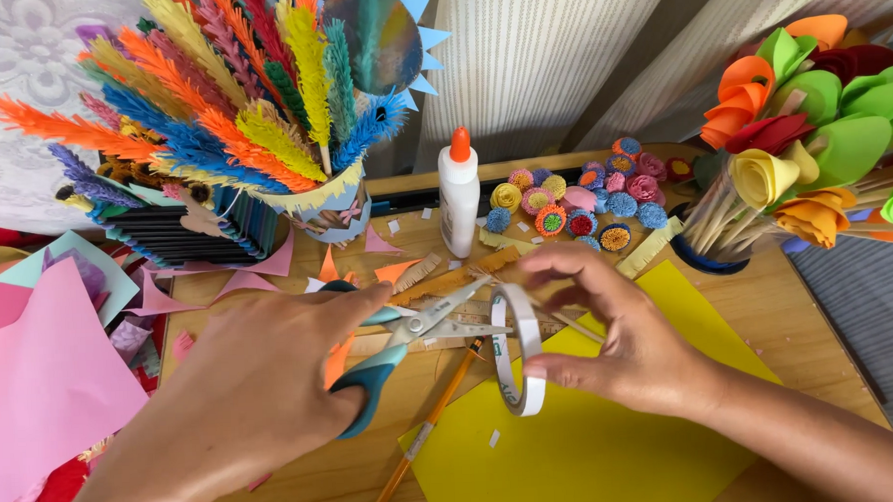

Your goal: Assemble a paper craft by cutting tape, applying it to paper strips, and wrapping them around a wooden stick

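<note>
Scissors (395, 347) in our left hand (258, 391), blades parting beside tape roll (517, 349); our right hand (618, 339) fingers pinching roll upright over yellow paper (592, 444) on bench (815, 317); we are judging strip not yet cut.

A person's left hand (258, 386) grips teal-handled scissors (400, 347), blades parted at a roll of double-sided tape (517, 349) held upright by the right hand (623, 339) over yellow paper (592, 444). A glue bottle (458, 193) stands near the wooden table's (824, 307) far edge.
</note>
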